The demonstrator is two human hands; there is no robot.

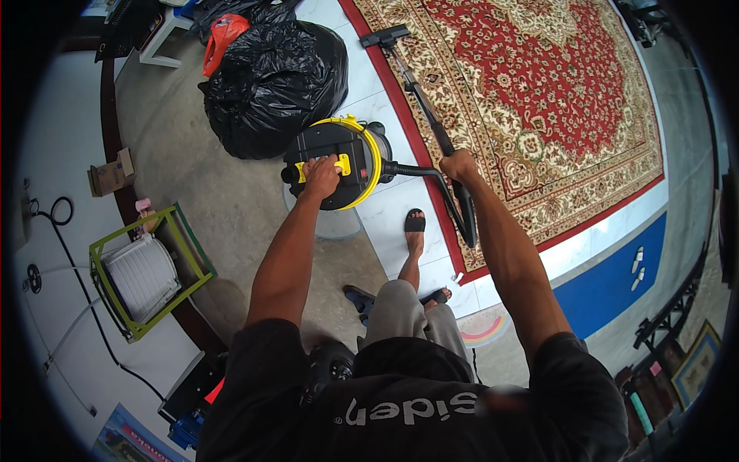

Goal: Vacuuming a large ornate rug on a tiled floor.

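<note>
A canister vacuum cleaner [352, 181] with a black top and a yellow cord wound round it stands ahead of me, left of the carpet. My left hand [319, 177] is closed on the yellow handle [343, 164] on its lid. Out to the right, my right hand [459, 165] wraps round the black vacuum wand [437, 132]. The wand slants up and left to a flat floor head [384, 35], which lies over the carpet's edge. From the canister, a black hose [419, 170] bends round to the grip below my right hand.
A patterned red carpet [539, 92] covers white tiles at the right. Black garbage bags [277, 85] bulge behind the vacuum, a red plastic bag [225, 42] on them. A green-framed hose reel [146, 277] stands left. A blue mat [620, 273] with slippers lies right.
</note>
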